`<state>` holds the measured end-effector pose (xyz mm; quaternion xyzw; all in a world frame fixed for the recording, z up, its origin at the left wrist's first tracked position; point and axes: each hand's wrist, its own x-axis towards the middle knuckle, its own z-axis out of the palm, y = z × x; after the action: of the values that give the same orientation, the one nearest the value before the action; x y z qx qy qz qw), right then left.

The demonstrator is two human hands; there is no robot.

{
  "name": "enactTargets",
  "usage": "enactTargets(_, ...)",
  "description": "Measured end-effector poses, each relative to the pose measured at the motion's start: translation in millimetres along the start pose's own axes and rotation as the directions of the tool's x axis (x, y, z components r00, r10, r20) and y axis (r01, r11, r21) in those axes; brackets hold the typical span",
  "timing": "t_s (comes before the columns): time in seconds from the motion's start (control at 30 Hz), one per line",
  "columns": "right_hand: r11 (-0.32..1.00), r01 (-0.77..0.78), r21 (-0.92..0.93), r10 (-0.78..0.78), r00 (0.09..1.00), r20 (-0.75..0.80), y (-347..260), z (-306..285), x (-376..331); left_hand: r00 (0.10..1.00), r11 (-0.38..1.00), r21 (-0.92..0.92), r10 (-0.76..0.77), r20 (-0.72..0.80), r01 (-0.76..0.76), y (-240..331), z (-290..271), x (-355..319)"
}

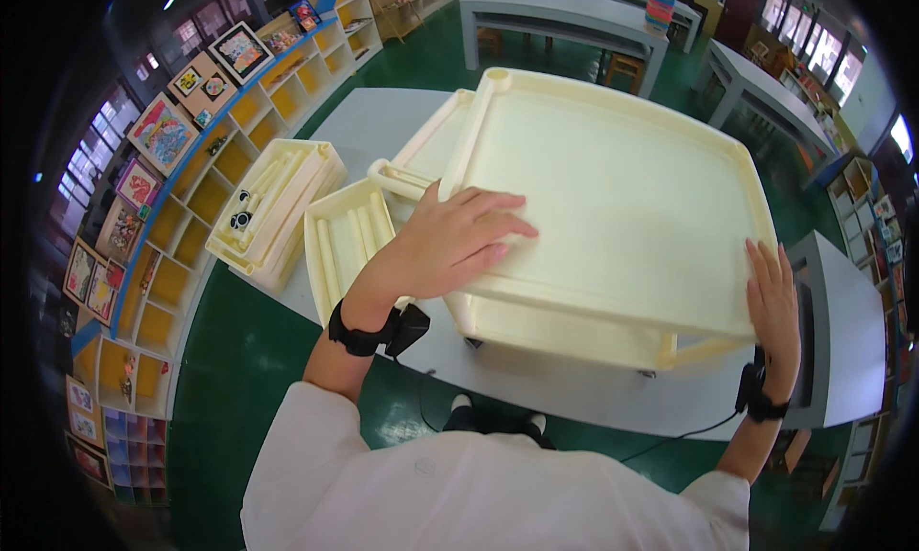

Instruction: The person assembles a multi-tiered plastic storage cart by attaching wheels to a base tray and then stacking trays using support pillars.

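A large cream plastic tray (622, 197) with a raised rim forms the top of a cart in front of me. Below it shows a lower shelf (565, 336), with small dark casters under its near edge. My left hand (455, 240) lies palm down over the tray's near left corner, fingers stretched and apart. Along the right rim, my right hand (773, 302) rests flat with its fingers extended upward. Neither hand is wrapped round anything. Part of another cream tray (436, 139) appears behind the top tray's left side.
The cart stands on a grey table (364, 115). To its left are a shallow cream bin (321, 249) holding tubes and a stack of cream trays (297, 211) with tubes and loose casters on top. Shelves with framed pictures (163, 134) line the left; a grey desk (847, 331) stands right.
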<state>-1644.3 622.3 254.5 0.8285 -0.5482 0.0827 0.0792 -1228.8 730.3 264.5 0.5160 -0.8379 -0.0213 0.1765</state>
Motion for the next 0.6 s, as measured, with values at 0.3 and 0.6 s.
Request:
enactTargets(0.3,0.946,-0.053,0.319,0.237,0.784,-0.573,66.8,25.5,25.4,0.959,0.942,-0.266,0.137,-0.249,-0.204,89.9,41.5,-0.1)
enactTargets(0.6,0.818,0.152,0.555,0.025,0.954,-0.298,-111.2,7.7,-97.7,0.818,0.859,-0.462,-0.095,-0.567,-0.221,-0.7,30.0,19.7)
